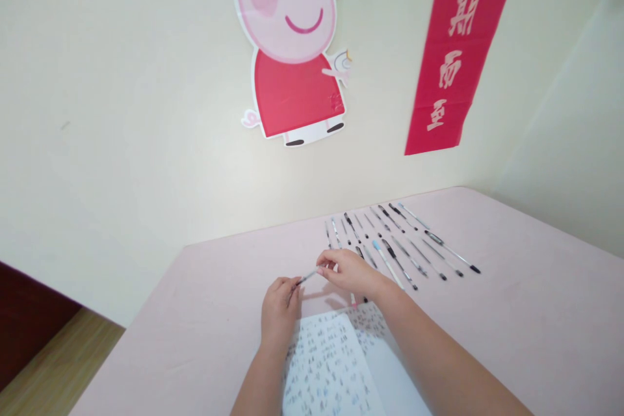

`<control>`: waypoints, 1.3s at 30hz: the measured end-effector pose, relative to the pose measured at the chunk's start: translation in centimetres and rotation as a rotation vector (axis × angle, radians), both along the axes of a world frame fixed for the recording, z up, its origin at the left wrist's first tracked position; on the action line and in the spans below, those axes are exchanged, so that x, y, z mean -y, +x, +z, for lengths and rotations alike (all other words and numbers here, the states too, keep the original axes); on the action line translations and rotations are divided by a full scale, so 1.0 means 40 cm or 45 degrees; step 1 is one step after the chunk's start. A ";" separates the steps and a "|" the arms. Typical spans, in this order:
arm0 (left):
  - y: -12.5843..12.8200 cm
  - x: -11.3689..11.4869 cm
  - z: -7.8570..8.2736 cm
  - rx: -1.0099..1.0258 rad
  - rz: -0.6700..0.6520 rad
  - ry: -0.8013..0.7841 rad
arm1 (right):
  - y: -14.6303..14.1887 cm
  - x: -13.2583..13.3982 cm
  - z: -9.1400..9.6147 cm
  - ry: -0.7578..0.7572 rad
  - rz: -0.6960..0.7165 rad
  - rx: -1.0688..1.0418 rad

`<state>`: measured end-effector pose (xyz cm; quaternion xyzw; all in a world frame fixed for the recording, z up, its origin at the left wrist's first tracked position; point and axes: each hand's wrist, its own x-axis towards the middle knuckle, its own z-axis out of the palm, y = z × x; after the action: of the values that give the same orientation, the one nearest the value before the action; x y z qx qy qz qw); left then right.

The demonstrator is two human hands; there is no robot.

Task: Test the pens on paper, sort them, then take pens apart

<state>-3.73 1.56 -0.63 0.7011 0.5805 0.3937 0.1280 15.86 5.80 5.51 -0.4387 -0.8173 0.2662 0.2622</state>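
Observation:
A slim pen [308,276] is stretched between my two hands, just above the table and beyond the top of the paper. My left hand [280,304] is closed around its darker, lower end. With thumb and fingertips my right hand [347,269] pinches the pale upper end. Under my forearms lie sheets of paper [327,364] covered in handwriting. Past my right hand, several pens lie in two slanting rows, among them a white pen with a light blue end [389,264] and a clear pen with a black cap [453,251]. My right hand hides part of the nearer row.
The pink tabletop [205,312] runs up to a pale wall [121,110]. On that wall hang a cartoon pig cutout [297,88] and a red banner with white characters [451,65]. Wooden floor [63,364] shows beyond the table's left edge.

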 end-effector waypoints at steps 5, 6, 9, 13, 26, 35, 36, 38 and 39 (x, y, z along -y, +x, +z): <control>0.003 0.000 0.003 -0.014 -0.007 0.011 | -0.002 -0.002 -0.001 0.044 -0.057 0.070; 0.003 0.001 0.004 -0.016 -0.009 0.014 | -0.003 -0.001 -0.001 0.047 -0.060 0.085; 0.003 0.002 0.005 -0.018 -0.015 0.019 | -0.006 0.000 -0.003 0.038 -0.074 0.121; 0.004 0.003 0.007 -0.008 -0.003 0.022 | -0.007 -0.001 -0.008 0.000 -0.101 0.114; 0.008 0.004 0.013 0.002 -0.003 0.012 | -0.008 -0.008 -0.020 0.039 -0.084 0.115; 0.005 0.004 0.009 -0.001 0.002 0.012 | -0.004 -0.006 -0.014 -0.004 -0.035 0.016; 0.005 0.004 0.008 -0.002 -0.001 0.009 | -0.005 -0.006 -0.015 0.001 -0.035 0.027; 0.005 0.004 0.008 0.000 -0.009 0.001 | -0.008 -0.007 -0.016 0.022 -0.043 0.066; 0.004 0.003 0.008 0.001 -0.011 -0.001 | -0.009 -0.008 -0.017 0.033 -0.050 0.091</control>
<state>-3.56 1.42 -0.30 0.7035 0.5775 0.3932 0.1302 15.50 6.10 4.83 -0.4604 -0.8208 0.2345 0.2436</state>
